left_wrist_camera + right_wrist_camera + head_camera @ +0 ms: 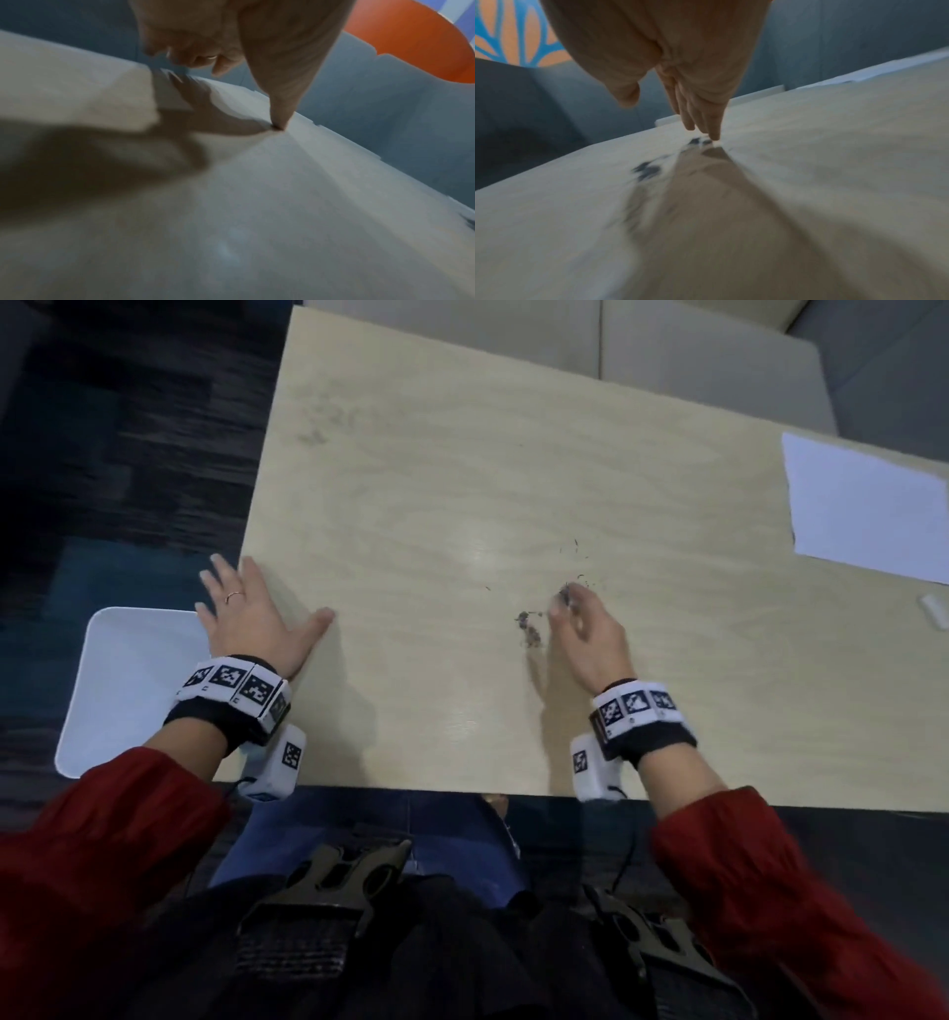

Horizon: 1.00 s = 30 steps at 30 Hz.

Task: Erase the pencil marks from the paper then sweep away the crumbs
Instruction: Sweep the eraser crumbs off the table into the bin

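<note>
Dark eraser crumbs (pixel 529 625) lie in a small heap on the pale wooden table (pixel 436 505), with a few more scattered to the right of it. My right hand (pixel 580 618) stands on its edge just right of the heap, fingers straight, fingertips (pixel 714 136) touching the tabletop beside the crumbs (pixel 647 170). My left hand (pixel 246 608) lies flat at the table's left edge, fingers spread and reaching past the edge, thumb (pixel 280 117) on the wood. The white paper (pixel 868 505) lies at the far right. A white eraser (pixel 934 611) sits near the right border.
A white tray (pixel 128 680) sits lower than the table, just off its left edge under my left hand. Grey seating (pixel 667 346) runs behind the table. Dark carpet lies to the left. My lap is against the table's near edge.
</note>
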Tool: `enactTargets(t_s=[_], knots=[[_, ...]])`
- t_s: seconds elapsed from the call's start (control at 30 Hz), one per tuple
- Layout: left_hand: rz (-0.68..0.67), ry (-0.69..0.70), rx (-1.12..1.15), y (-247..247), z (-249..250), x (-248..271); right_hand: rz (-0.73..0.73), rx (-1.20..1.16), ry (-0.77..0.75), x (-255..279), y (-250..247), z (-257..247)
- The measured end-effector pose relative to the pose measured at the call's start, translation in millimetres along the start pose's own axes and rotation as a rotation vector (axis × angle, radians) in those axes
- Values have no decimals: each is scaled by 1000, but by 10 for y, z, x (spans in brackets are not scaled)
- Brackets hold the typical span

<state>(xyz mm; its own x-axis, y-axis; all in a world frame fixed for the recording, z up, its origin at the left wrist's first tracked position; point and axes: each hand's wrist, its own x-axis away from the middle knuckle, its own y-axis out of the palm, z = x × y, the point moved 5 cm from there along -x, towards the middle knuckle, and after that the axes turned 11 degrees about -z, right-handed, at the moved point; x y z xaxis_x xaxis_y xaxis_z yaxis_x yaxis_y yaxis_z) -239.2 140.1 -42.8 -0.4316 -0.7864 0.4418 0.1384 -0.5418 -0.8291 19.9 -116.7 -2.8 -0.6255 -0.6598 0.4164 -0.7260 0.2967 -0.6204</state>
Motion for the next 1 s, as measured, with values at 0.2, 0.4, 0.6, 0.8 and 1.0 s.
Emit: enactTargets(t_s=[0.2, 0.4, 0.6, 0.8, 1.0], knots=[[-210, -94, 54, 44, -116, 44, -53, 309, 180, -573, -389, 193], [-245, -82, -16, 68, -109, 81, -181, 271, -69, -297, 271, -30], [-222, -111, -8, 51, -97, 101, 55, 159, -109, -517, -324, -259], [-227, -134, 25, 35, -109, 108, -140, 529, 81, -999, -333, -201], [-246, -119, 59, 22, -96, 121, -223, 489, -117, -329, 378, -301]])
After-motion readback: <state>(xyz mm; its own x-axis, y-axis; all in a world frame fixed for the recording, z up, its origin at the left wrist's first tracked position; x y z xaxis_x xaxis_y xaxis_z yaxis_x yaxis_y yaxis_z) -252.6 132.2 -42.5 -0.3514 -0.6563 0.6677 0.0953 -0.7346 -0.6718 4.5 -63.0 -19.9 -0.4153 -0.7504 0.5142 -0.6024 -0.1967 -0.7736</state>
